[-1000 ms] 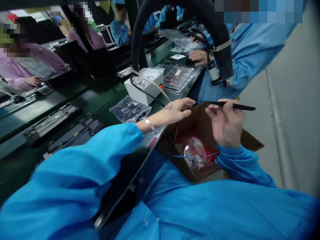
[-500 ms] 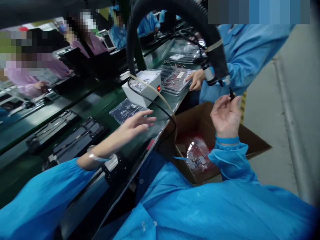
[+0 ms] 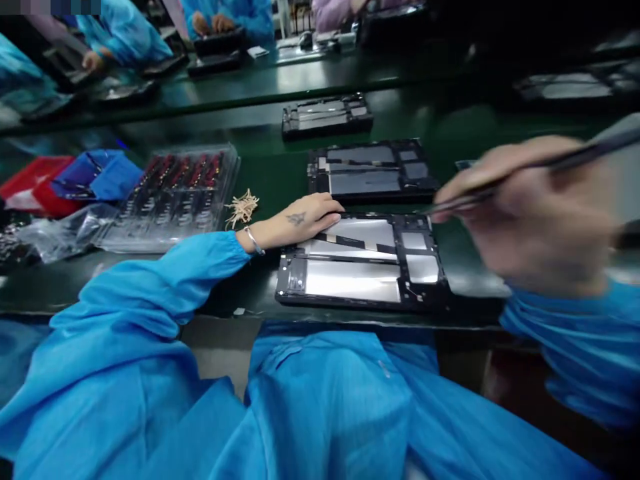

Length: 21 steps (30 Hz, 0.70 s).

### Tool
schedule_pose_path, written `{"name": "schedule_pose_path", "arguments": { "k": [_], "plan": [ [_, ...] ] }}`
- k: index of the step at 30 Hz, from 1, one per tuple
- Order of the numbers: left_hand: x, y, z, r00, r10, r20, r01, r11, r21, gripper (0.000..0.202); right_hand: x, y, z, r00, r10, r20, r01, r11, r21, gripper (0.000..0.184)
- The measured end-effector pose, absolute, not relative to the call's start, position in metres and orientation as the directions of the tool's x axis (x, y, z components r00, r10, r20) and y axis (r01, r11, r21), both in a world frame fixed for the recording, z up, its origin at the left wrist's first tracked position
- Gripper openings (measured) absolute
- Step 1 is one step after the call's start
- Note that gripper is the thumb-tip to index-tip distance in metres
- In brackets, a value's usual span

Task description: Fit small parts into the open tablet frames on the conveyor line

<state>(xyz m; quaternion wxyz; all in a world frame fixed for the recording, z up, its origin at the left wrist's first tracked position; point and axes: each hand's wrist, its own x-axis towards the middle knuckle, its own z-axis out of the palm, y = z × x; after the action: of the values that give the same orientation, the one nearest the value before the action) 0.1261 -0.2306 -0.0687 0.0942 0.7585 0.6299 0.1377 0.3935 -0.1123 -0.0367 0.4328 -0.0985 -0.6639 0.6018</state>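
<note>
An opened black tablet-like device (image 3: 350,283) lies on the bench in front of me, with silvery panels and a dark ribbon strip across it. My left hand (image 3: 307,220) grips its far left edge, the thumb on top and the fingers along the far side. Blurred by motion, my right hand (image 3: 545,220) is closed around long dark tweezers (image 3: 570,160). Their tip comes close to the device's far right corner; whether it touches, I cannot tell. Just behind lies a second opened device (image 3: 370,180).
Left of my arm are a clear tray of small parts (image 3: 175,193), a pile of tan strips (image 3: 243,207), a blue bin (image 3: 100,173) and a red bin (image 3: 37,183). Another device (image 3: 327,117) lies farther back. Co-workers in blue and pink sleeves sit across the bench.
My view has swung left from the hose, white box and carton to the device. My left hand, formerly in the air, is now on the device. My right hand has left the hose and holds tweezers.
</note>
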Motion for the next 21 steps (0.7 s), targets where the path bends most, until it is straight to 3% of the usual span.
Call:
{"name": "schedule_pose_path", "arguments": {
  "k": [2,5,10,16,21],
  "plan": [
    [0.135,-0.238,-0.077,0.163,0.98,0.111,0.919,-0.192,0.344,0.04,0.358,-0.115,-0.04,-0.708,0.581,0.402,-0.303,0.264,-0.916,0.014],
    [0.144,-0.253,-0.078,0.174,0.979,0.11,0.904,-0.203,0.377,0.038,0.338,-0.112,-0.056,-0.731,0.61,0.307,-0.135,0.312,-0.941,0.013],
    [0.15,-0.265,-0.075,0.126,0.987,0.1,0.904,-0.156,0.398,0.036,0.35,-0.109,-0.066,-0.745,0.6,0.29,0.082,0.514,-0.854,0.014],
    [0.153,-0.264,-0.075,0.12,0.988,0.095,0.91,-0.148,0.386,0.035,0.353,-0.117,-0.052,-0.781,0.57,0.256,0.209,0.624,-0.753,0.012],
    [0.155,-0.265,-0.074,0.115,0.989,0.097,0.921,-0.143,0.362,0.035,0.353,-0.119,-0.051,-0.803,0.549,0.232,0.207,0.622,-0.755,0.009]
  ]
}}
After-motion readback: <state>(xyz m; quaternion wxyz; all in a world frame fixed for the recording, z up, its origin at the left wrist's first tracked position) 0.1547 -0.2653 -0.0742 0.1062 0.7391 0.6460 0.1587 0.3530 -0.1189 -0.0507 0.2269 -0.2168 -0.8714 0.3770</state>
